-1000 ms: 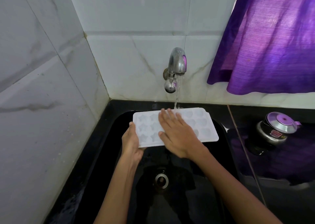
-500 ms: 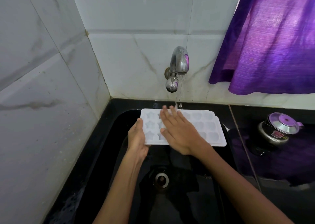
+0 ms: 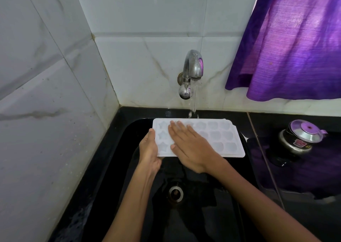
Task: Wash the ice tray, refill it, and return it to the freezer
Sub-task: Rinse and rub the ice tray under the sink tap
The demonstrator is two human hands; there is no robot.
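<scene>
I see the white ice tray (image 3: pixel 217 136) held flat over the black sink (image 3: pixel 114 168), just under the chrome tap (image 3: pixel 192 70). A thin stream of water (image 3: pixel 193 101) runs from the spout and lands at the tray's far edge. My left hand (image 3: pixel 149 149) grips the tray's left end, thumb on the rim; the rest of its fingers seem to curl underneath, though the tray hides them. My right hand (image 3: pixel 191 147) lies flat across the tray's left-middle cells, its fingers (image 3: pixel 177 129) straight and released, pressing on the moulded surface and grasping nothing. Star-shaped cells show at the left of the tray, rounder ones to the right. The drain (image 3: pixel 175 193) sits in the sink floor below the tray, between my forearms. On the black tabletop (image 3: pixel 304 177) to the right stands a small steel pot with a lid (image 3: pixel 302 135), well apart from the tray. A purple curtain (image 3: pixel 295 42) hangs above it against the white tiled wall (image 3: pixel 144 16).
</scene>
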